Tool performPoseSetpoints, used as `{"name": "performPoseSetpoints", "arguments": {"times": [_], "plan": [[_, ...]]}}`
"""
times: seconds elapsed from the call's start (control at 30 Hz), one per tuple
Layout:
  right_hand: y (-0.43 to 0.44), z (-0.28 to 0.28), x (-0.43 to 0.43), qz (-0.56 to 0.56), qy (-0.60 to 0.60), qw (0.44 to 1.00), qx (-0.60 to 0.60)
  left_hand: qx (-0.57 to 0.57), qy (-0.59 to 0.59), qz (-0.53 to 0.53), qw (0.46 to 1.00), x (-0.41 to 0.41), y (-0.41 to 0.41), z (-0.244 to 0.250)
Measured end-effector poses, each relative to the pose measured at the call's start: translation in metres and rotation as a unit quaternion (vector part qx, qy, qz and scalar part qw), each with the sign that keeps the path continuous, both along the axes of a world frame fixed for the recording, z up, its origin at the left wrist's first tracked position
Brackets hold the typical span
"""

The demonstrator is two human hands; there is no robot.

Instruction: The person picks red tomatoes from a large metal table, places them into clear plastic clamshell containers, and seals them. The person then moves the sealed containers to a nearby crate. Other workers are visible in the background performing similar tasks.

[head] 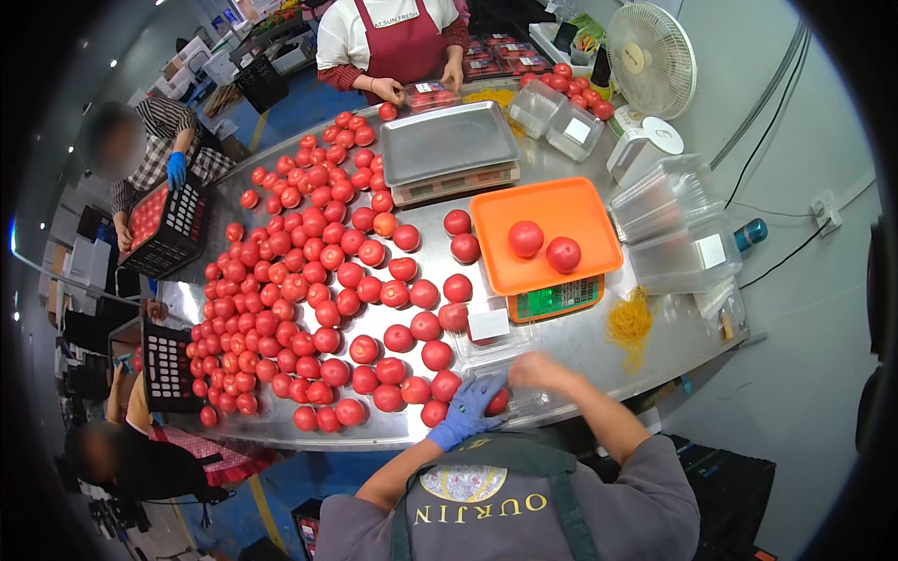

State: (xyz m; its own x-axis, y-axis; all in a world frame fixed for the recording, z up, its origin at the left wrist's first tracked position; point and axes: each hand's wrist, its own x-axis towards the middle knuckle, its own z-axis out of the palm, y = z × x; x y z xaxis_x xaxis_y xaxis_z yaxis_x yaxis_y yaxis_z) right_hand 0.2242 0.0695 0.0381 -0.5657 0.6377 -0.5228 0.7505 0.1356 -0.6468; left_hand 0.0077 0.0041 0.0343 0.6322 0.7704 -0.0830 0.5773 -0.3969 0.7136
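My left hand [470, 410], in a blue glove, rests at a tomato [497, 402] near the steel table's front edge; whether its fingers grip the tomato cannot be told. My right hand [534, 372], bare and motion-blurred, is just to the right, above a clear plastic container. Beyond my hands lies another clear plastic box [459, 347] with a white label and a tomato. An orange tray [505, 277] on a scale [554, 300] with a lit green display holds two tomatoes [525, 239]. Many loose tomatoes [295, 287] cover the table's left and middle.
Yellow rubber bands [629, 326], stacked clear containers [666, 224], a white jug [645, 151] and a fan [649, 59] stand right. A second scale [449, 144] is at the back. A co-worker [403, 49] handles a package opposite; others stand left by black crates [168, 231].
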Motion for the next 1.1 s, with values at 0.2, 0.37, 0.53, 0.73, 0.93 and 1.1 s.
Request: {"name": "performPoseSetpoints", "arguments": {"times": [0.2, 0.37, 0.53, 0.73, 0.93, 1.1], "plan": [[0.110, 0.059, 0.071, -0.307, -0.032, 0.824, 0.475, 0.074, 0.073, -0.055, 0.993, 0.000, 0.002, 0.001], [0.101, 0.053, 0.060, -0.321, 0.072, 0.849, 0.414, 0.138, 0.119, -0.085, 0.980, 0.000, 0.002, -0.004], [0.005, 0.068, 0.012, -0.132, 0.062, 0.981, 0.125, 0.117, 0.134, -0.104, 0.979, 0.000, 0.006, -0.001], [-0.057, 0.011, -0.002, -0.027, -0.142, 0.987, 0.064, 0.154, 0.079, -0.083, 0.981, 0.001, -0.001, -0.022], [-0.006, 0.043, -0.012, 0.140, -0.188, 0.972, 0.017, 0.120, 0.149, -0.116, 0.975, 0.007, 0.006, -0.004], [0.134, 0.066, 0.004, -0.235, -0.007, 0.817, 0.526, 0.103, 0.157, -0.117, 0.975, 0.012, 0.009, 0.014]]}}
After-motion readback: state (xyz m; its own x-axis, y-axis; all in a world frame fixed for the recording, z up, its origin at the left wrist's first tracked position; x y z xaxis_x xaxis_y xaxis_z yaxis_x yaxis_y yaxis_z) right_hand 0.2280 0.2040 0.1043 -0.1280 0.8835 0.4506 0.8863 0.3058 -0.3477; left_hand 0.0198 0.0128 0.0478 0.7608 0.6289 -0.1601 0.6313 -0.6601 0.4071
